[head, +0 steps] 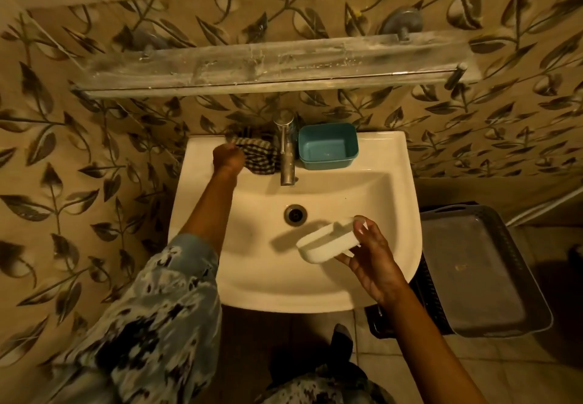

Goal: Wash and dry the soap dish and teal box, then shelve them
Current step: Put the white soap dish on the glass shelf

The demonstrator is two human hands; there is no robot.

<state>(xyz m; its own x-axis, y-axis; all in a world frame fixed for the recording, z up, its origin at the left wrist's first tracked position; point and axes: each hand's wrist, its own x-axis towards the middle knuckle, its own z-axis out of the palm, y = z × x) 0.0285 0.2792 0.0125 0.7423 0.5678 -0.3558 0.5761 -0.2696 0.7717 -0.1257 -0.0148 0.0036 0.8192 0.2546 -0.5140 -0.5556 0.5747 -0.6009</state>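
Observation:
My right hand [370,254] holds the white soap dish [328,241] over the front right of the white sink [202,157], its hollow side turned up and tilted. At the sink's back ledge my left hand [227,158] is closed on a checked cloth [260,159] lying just left of the tap. The teal box [328,146] stands open and upright on the back ledge, right of the tap. A glass shelf [268,63] runs along the wall above the sink and nothing stands on it.
The metal tap [287,154] rises between the cloth and the teal box, and the drain [295,213] sits in the basin's middle. A dark basket with a grey lid [476,271] stands on the floor to the sink's right. Leaf-patterned tiles cover the wall.

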